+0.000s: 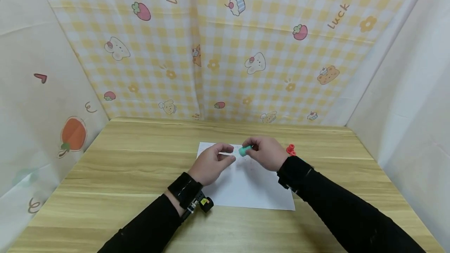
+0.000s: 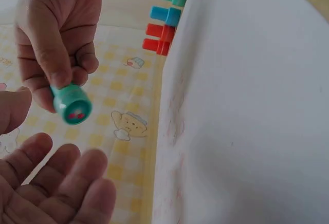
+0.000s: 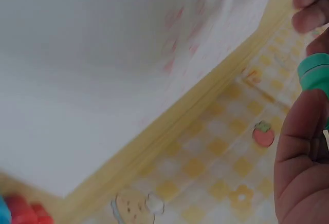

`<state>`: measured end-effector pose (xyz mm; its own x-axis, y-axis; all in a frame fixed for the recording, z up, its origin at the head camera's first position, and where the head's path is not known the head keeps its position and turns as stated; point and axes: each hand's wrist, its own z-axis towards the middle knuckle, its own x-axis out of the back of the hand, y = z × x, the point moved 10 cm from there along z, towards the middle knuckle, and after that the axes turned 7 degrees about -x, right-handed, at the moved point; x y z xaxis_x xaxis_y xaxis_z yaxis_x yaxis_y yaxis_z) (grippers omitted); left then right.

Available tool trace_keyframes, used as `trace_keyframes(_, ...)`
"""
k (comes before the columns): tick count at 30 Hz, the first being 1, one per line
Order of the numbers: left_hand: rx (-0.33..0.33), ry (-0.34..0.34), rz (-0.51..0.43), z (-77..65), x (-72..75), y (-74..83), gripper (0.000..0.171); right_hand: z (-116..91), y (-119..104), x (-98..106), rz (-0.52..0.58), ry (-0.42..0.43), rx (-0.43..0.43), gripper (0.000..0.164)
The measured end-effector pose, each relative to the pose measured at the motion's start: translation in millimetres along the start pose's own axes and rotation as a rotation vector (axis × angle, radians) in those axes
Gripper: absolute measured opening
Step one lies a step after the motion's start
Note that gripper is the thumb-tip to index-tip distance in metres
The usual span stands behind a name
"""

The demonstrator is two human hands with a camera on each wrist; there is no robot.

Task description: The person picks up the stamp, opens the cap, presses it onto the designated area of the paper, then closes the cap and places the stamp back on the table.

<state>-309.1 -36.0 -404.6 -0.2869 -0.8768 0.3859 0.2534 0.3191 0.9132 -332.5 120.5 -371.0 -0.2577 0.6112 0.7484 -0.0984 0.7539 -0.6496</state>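
Left hand (image 1: 210, 164) relaxed, right hand (image 1: 268, 154) pinching

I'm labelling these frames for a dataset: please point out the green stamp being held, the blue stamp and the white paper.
Green stamp (image 2: 72, 106): left wrist view, on its wide end.
Blue stamp (image 2: 166, 15): left wrist view, around its middle.
White paper (image 1: 247, 186): head view, on its lower half.

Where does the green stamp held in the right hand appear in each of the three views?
Head: the green stamp is just right of centre, below mid-height, in the right hand.
Left wrist: left of centre, near mid-height, its red-marked end facing the camera.
Right wrist: at the right edge, above mid-height, partly cut off.
Shared landmark: the white paper, visible in all three.
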Motion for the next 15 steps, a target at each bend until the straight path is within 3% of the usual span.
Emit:
trace_keyframes(5,-0.009,0.005,0.199,-1.8,5.7,4.5,0.048,19.2,6.8,16.3,-0.155,0.046,0.008,0.020)
trace_keyframes(11,-0.007,-0.069,0.475,-3.7,0.5,6.4,0.060,37.6,12.3,26.9,-0.290,0.044,0.016,0.027)
trace_keyframes(15,-0.018,-0.093,0.609,-4.7,-0.8,8.2,0.061,46.8,14.8,31.0,-0.342,0.042,0.005,0.025)
